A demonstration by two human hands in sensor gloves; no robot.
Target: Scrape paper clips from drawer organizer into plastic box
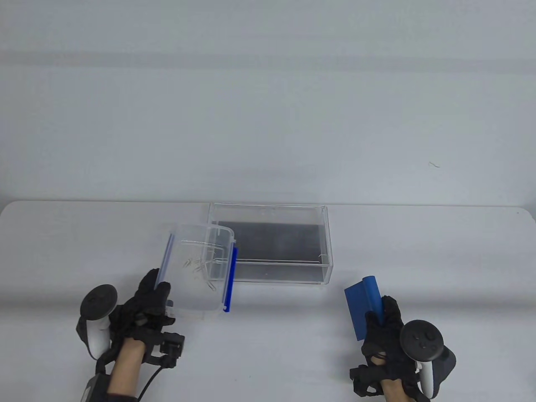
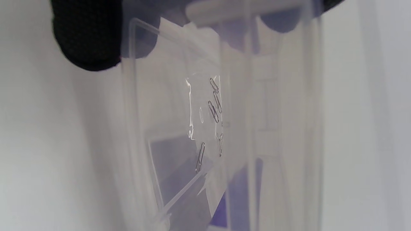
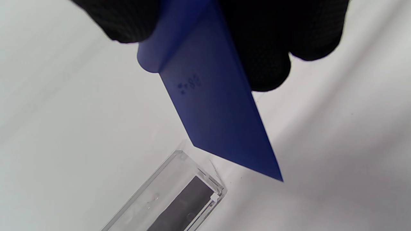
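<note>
My left hand (image 1: 146, 303) grips the near end of a clear plastic box (image 1: 197, 268) with blue clasps, next to the left end of the drawer organizer. Several paper clips (image 1: 201, 266) lie inside the box; they also show in the left wrist view (image 2: 213, 110) through its wall. The clear drawer organizer (image 1: 272, 243) with a dark floor stands at the table's middle; its corner shows in the right wrist view (image 3: 192, 195). One clip (image 1: 322, 256) seems to lie at its right end. My right hand (image 1: 383, 331) holds a blue scraper (image 1: 364, 305), also seen close up (image 3: 212, 106), off the organizer's front right corner.
The white table (image 1: 439, 259) spreads to both sides, its far edge just behind the organizer. A grey wall rises behind it.
</note>
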